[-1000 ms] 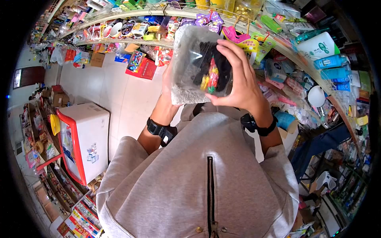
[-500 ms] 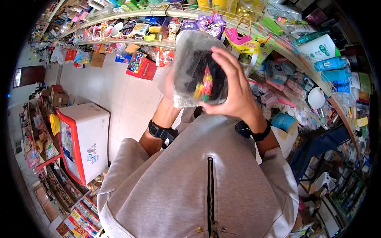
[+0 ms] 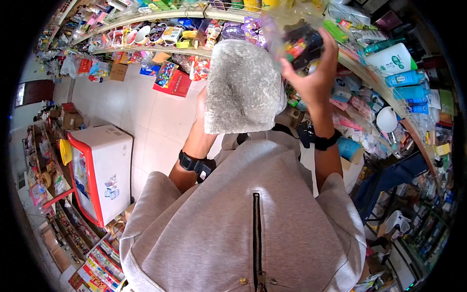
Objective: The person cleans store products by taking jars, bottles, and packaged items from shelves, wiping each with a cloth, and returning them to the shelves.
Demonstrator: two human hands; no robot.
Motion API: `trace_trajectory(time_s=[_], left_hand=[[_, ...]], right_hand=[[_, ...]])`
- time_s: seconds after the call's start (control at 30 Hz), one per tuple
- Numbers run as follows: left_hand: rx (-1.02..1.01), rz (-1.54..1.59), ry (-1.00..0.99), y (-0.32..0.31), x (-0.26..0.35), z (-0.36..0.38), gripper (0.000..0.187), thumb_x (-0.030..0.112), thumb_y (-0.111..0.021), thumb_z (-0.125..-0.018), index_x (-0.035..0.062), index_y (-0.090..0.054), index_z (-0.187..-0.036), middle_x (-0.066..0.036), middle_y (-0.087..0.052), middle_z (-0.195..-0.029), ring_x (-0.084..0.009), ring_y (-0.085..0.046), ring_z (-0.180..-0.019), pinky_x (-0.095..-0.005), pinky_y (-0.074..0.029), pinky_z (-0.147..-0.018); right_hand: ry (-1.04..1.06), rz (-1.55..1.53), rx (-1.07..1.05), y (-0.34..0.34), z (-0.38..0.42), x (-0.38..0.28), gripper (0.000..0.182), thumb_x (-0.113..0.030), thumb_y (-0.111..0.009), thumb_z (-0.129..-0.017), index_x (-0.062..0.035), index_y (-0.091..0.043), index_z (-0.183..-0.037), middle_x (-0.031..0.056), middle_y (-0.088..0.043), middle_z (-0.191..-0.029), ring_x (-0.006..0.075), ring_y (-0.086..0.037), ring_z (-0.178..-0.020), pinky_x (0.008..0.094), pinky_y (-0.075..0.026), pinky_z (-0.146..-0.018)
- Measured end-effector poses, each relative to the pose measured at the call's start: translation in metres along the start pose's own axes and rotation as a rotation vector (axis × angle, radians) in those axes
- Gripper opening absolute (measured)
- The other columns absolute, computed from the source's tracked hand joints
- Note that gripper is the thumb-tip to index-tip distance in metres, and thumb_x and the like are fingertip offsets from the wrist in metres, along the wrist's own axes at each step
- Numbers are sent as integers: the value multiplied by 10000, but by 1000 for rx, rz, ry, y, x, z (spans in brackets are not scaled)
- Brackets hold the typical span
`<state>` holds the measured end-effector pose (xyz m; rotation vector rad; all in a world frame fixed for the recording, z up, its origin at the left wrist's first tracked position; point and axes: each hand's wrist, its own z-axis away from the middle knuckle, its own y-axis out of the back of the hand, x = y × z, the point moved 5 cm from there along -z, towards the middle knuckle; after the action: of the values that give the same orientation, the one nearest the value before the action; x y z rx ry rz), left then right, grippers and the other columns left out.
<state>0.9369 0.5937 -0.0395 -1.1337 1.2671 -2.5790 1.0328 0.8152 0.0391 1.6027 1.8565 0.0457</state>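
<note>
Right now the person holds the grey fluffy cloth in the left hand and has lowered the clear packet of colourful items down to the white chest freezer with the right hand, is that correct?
Not quite. The head view shows the right hand raised toward the shelves, holding the clear packet up high, nowhere near the white chest freezer. The grey fluffy cloth is indeed in the left hand.

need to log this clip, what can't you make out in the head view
- Left hand: mostly hidden behind the grey cloth; grip unseen.
- Clear packet in right hand: motion-blurred, contents only dark and coloured shapes.
- Shelf goods: labels too small.
</note>
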Motion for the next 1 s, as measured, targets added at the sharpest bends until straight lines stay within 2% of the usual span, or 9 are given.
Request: trace_trajectory(time_s=[0.07, 0.13, 0.27, 0.33, 0.5, 0.6, 0.7, 0.8, 1.0], left_hand=[[19, 1, -26, 9, 1, -5, 505, 317, -371, -1021, 3, -451, -1408, -189, -552, -1334, -340, -563, -1200, -507, -452, -1046], [-305, 419, 67, 14, 1, -8, 516, 322, -379, -1007, 6, -450, -1409, -194, -552, -1331, -348, -553, -1211, -520, -445, -1050], [-349, 516, 109, 20, 1, -4, 532, 340, -384, -996, 14, -449, -1412, -193, -543, -1341, -353, -541, -1225, -534, -438, -1048], [-309, 462, 97, 17, 2, -3, 533, 344, -385, -996, 19, -448, -1414, -191, -540, -1346, -351, -537, -1231, -535, -435, -1050], [11, 121, 5, 8, 7, 4, 535, 357, -386, -1002, 35, -439, -1425, -183, -529, -1364, -345, -522, -1252, -532, -420, -1064], [-368, 491, 93, 0, 8, -4, 535, 370, -382, -1013, 46, -428, -1436, -180, -524, -1375, -343, -514, -1262, -527, -410, -1074], [-382, 451, 108, -23, 10, -9, 537, 395, -364, -1028, 47, -437, -1430, -178, -529, -1374, -330, -533, -1244, -510, -418, -1073], [9, -52, 21, -33, 13, -11, 546, 413, -352, -1035, 45, -432, -1431, -170, -546, -1358, -310, -562, -1214, -482, -439, -1064], [-179, 59, 105, -47, 7, -13, 609, 472, -262, -1054, 36, -394, -1459, -161, -522, -1403, -301, -552, -1249, -469, -448, -1064]], right_hand=[[-346, -597, 59, -6, 15, 31, 762, -269, -792, -757, -15, -424, -1375, 147, -472, -1366, 322, -501, -1230, 432, -404, -1050], [-784, -1166, 217, -18, 43, 57, 699, -391, -622, -866, -98, -397, -1461, 93, -430, -1488, 297, -432, -1354, 472, -312, -1147], [-1144, -1581, 307, -17, 57, 50, 742, -505, -544, -864, -126, -384, -1482, 78, -407, -1523, 315, -388, -1391, 535, -229, -1173], [-1133, -1823, 203, -16, 50, 26, 736, -544, -522, -863, -129, -415, -1462, 90, -417, -1519, 319, -360, -1408, 554, -184, -1180], [-1129, -1733, 76, -20, 61, 22, 773, -636, -504, -832, -152, -458, -1432, 91, -461, -1467, 321, -376, -1387, 553, -219, -1159], [-1202, -1913, 97, -29, 75, 23, 781, -628, -516, -830, -147, -450, -1441, 96, -481, -1447, 307, -410, -1361, 550, -246, -1150], [-896, -1554, -139, -35, 82, 17, 844, -602, -643, -816, -59, -424, -1424, 119, -530, -1339, 216, -496, -1266, 413, -446, -1013], [-533, -1190, -353, -29, 47, -30, 1068, -609, -706, -767, -30, -214, -1519, 176, -402, -1448, 268, -459, -1296, 408, -365, -1081], [-382, -974, -335, -35, 51, -34, 1010, -357, -781, -741, -5, -219, -1502, 198, -421, -1434, 328, -440, -1330, 420, -334, -1110]])
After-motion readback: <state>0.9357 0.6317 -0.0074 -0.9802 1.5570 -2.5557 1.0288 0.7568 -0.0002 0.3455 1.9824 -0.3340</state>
